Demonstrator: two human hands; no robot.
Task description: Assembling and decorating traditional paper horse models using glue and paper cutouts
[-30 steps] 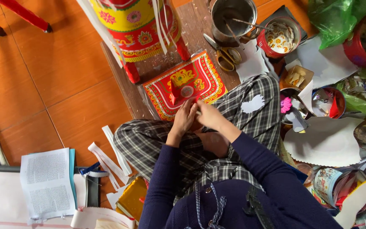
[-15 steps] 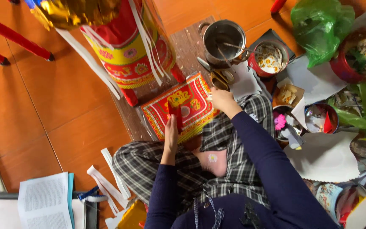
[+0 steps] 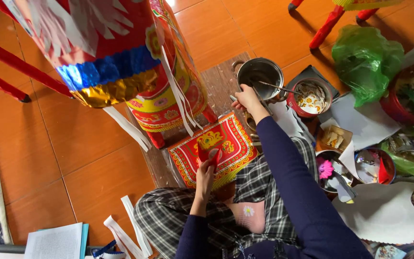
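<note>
Seated cross-legged on an orange tiled floor (image 3: 72, 144), a person in plaid trousers and dark blue sleeves works amid paper craft. The left hand (image 3: 206, 173) pinches a small red paper cutout (image 3: 212, 156) between fingertips, holding it against the red-and-gold patterned paper panel (image 3: 216, 148) that lies flat just beyond the knees. The right hand (image 3: 249, 100) reaches farther out, fingers curled around the end of a thin metal-looking tool (image 3: 236, 100) beside a round steel pot (image 3: 260, 74); what kind of tool it is cannot be told.

Towering over the panel at the far left is a large paper effigy (image 3: 120, 57), glossy red with blue and gold foil bands, white paper strips (image 3: 178, 100) dangling from it and partly overhanging the panel. To the right of the pot stands a red-rimmed bowl (image 3: 310, 98) of small printed cutouts, then a crumpled green plastic bag (image 3: 365, 60). Nearer on the right lie more bowls of scraps, a pink paper flower (image 3: 326, 169) and white paper sheets (image 3: 384, 213). White strips and a printed booklet (image 3: 56, 242) lie near left.
</note>
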